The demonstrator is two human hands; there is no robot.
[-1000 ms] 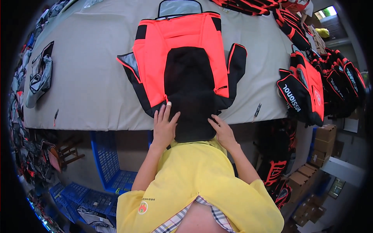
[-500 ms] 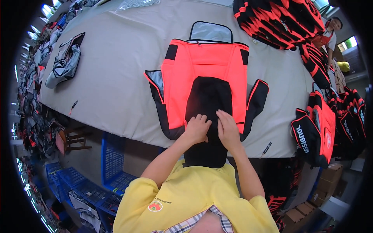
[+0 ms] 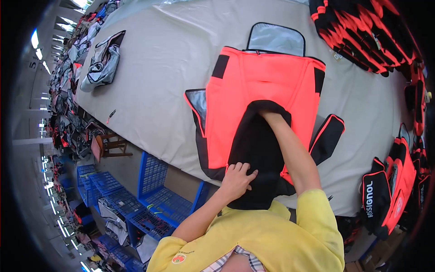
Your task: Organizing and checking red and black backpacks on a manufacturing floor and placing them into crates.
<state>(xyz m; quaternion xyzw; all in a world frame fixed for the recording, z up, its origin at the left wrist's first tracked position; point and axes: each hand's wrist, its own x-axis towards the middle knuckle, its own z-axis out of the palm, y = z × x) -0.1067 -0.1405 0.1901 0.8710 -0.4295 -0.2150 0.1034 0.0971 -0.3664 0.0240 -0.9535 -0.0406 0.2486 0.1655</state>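
A large grey work table (image 3: pixel 172 59) holds an orange and black bag cover (image 3: pixel 263 90) spread flat near its front edge, a grey bag (image 3: pixel 103 63) far left, and stacked orange-black covers (image 3: pixel 362 31) at right

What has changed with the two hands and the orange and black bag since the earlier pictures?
The right hand, which lay flat on the black panel beside the left, has gone forward under the orange flap; it is now hidden there and only the forearm shows. The left hand has stayed pressed flat on the black panel near the table edge. The bag remains spread on the grey table, and the small pen-like tool lies unmoved.
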